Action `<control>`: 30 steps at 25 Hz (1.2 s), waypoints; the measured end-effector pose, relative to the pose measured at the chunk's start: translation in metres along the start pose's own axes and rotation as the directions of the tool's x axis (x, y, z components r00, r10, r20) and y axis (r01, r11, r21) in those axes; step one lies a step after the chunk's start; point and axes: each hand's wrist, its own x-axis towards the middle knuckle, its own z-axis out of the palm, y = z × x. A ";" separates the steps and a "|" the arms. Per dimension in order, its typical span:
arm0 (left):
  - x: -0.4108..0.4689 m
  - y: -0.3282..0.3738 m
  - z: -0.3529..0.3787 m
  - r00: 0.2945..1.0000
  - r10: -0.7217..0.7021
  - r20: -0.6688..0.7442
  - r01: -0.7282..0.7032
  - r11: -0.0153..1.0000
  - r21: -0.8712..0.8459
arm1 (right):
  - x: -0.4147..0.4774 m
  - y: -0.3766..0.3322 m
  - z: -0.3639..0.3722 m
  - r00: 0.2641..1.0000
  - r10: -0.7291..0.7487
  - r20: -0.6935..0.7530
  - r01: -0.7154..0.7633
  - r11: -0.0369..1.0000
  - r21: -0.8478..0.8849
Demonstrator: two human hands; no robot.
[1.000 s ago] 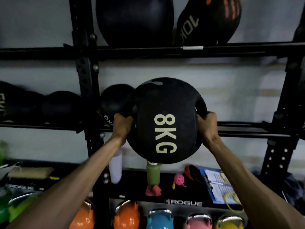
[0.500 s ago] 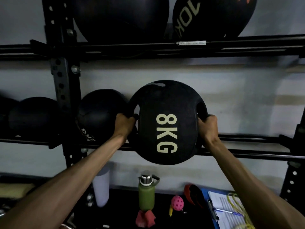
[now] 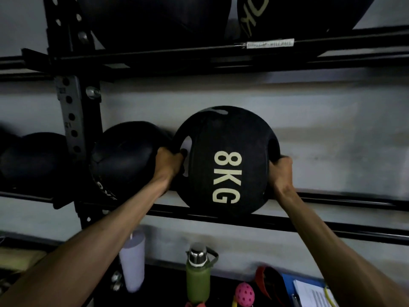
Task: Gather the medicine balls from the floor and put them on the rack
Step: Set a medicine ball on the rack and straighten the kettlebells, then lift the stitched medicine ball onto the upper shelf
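- Grey wall [image 3: 332,134] backs a black rack [image 3: 345,231] whose shelves are pairs of rails.
- 8KG ball [image 3: 225,160] sits low between the middle shelf's two rails, label outward and turned sideways. Whether its full weight rests there yet, I cannot tell.
- Left hand [image 3: 169,161] is curled tight through the left handle slot, and right hand [image 3: 281,171] is wrapped round the right handle. Gripping both sides probably keeps so heavy a ball level as it settles.
- Neighbour ball [image 3: 126,158] lies on the same shelf just beside the left hand. That side looks tight, so the fingers may be squeezed as they come out.
- Upright [image 3: 73,120] stands past the neighbour, with more dark balls beyond it.
- Right of the 8KG ball the rails run on with nothing visible on them.
- Overhead, two big balls [image 3: 155,18] fill the upper shelf, well above the grip.
- Below, a green bottle [image 3: 198,278], white cup [image 3: 132,264], pink ball [image 3: 244,293] and clipboard [image 3: 309,293] stand under the shelf. A slip would likely land on them.
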 end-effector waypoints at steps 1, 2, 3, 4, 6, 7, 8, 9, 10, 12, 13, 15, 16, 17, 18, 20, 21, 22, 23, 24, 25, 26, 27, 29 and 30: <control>0.005 -0.002 0.000 1.000 -0.010 -0.014 0.010 1.000 -0.005 | 0.005 0.001 0.004 1.000 0.002 0.003 -0.002 1.000 -0.001; 0.010 -0.006 0.000 0.999 -0.018 -0.027 0.018 1.000 -0.015 | 0.008 0.004 0.009 1.000 0.005 -0.008 -0.005 1.000 -0.013; 0.015 -0.010 0.002 1.000 -0.004 -0.030 0.004 1.000 -0.017 | 0.010 0.008 0.013 1.000 0.020 -0.011 -0.021 1.000 -0.017; 0.017 -0.013 0.003 1.000 0.012 -0.027 -0.012 1.000 -0.008 | 0.011 0.010 0.017 1.000 0.028 -0.008 -0.028 1.000 -0.007; 0.025 -0.015 0.006 0.998 0.033 -0.053 -0.032 0.999 0.028 | 0.014 0.015 0.024 1.000 0.029 -0.004 -0.029 0.999 0.023; 0.029 -0.017 0.008 0.996 0.046 -0.070 -0.043 0.998 0.048 | 0.013 0.016 0.027 0.999 0.035 0.009 -0.035 0.998 0.054; 0.030 -0.018 0.009 0.995 0.057 -0.084 -0.051 0.996 0.071 | 0.013 0.019 0.029 0.999 0.048 0.018 -0.049 0.995 0.091; 0.029 -0.019 0.011 0.993 0.070 -0.094 -0.060 0.993 0.103 | 0.013 0.021 0.031 0.998 0.050 0.024 -0.053 0.991 0.126; 0.028 -0.018 0.012 0.990 0.091 -0.105 -0.075 0.987 0.144 | 0.014 0.023 0.032 0.999 0.036 0.020 -0.038 0.993 0.109; 0.026 -0.021 0.015 0.976 0.181 -0.119 -0.152 0.963 0.221 | 0.013 0.023 0.032 0.998 0.050 0.027 -0.051 0.998 0.041; 0.024 -0.023 0.016 0.963 0.244 -0.117 -0.211 0.948 0.239 | 0.014 0.025 0.031 0.997 0.074 0.036 -0.076 0.996 0.048; 0.022 -0.024 0.019 0.931 0.351 -0.099 -0.316 0.912 0.261 | 0.017 0.030 0.034 0.991 0.133 0.012 -0.134 0.988 0.074; 0.024 -0.026 0.021 0.909 0.407 -0.083 -0.374 0.888 0.267 | 0.020 0.035 0.036 0.988 0.157 -0.005 -0.157 0.985 0.066; 0.024 -0.027 0.022 0.879 0.473 -0.068 -0.441 0.858 0.264 | 0.020 0.038 0.037 0.982 0.186 -0.017 -0.185 0.981 0.052; 0.024 -0.029 0.023 0.847 0.527 -0.064 -0.498 0.830 0.251 | 0.021 0.039 0.038 0.979 0.202 -0.025 -0.201 0.979 0.026; 0.024 -0.033 0.022 0.825 0.563 -0.047 -0.541 0.812 0.220 | 0.022 0.040 0.036 0.982 0.189 0.004 -0.189 0.981 -0.038; 0.023 -0.035 0.019 0.841 0.542 -0.006 -0.529 0.823 0.209 | 0.022 0.040 0.034 0.983 0.181 0.020 -0.179 0.981 -0.079; 0.022 -0.034 0.017 0.870 0.490 0.058 -0.491 0.848 0.201 | 0.022 0.040 0.031 0.983 0.179 0.040 -0.173 0.978 -0.119; 0.020 -0.032 0.015 0.901 0.415 0.123 -0.432 0.878 0.207 | 0.019 0.040 0.026 0.983 0.171 0.068 -0.157 0.972 -0.174; 0.018 -0.028 0.014 0.925 0.344 0.160 -0.375 0.897 0.235 | 0.015 0.041 0.020 0.981 0.166 0.103 -0.136 0.958 -0.251; 0.015 -0.025 0.012 0.936 0.313 0.164 -0.347 0.898 0.271 | 0.009 0.044 0.014 0.978 0.166 0.128 -0.118 0.940 -0.321; 0.009 -0.023 0.008 0.937 0.318 0.146 -0.348 0.886 0.306 | -0.003 0.043 0.005 0.977 0.160 0.141 -0.098 0.924 -0.369; -0.002 -0.023 0.002 0.931 0.347 0.115 -0.365 0.866 0.342 | -0.017 0.041 -0.005 0.978 0.146 0.146 -0.076 0.913 -0.401; -0.031 -0.031 -0.009 0.908 0.415 0.056 -0.403 0.831 0.383 | -0.049 0.037 -0.023 0.991 0.065 0.119 -0.003 0.888 -0.460; -0.048 -0.038 -0.014 0.898 0.438 0.041 -0.419 0.821 0.389 | -0.064 0.034 -0.031 0.994 0.012 0.106 0.043 0.862 -0.505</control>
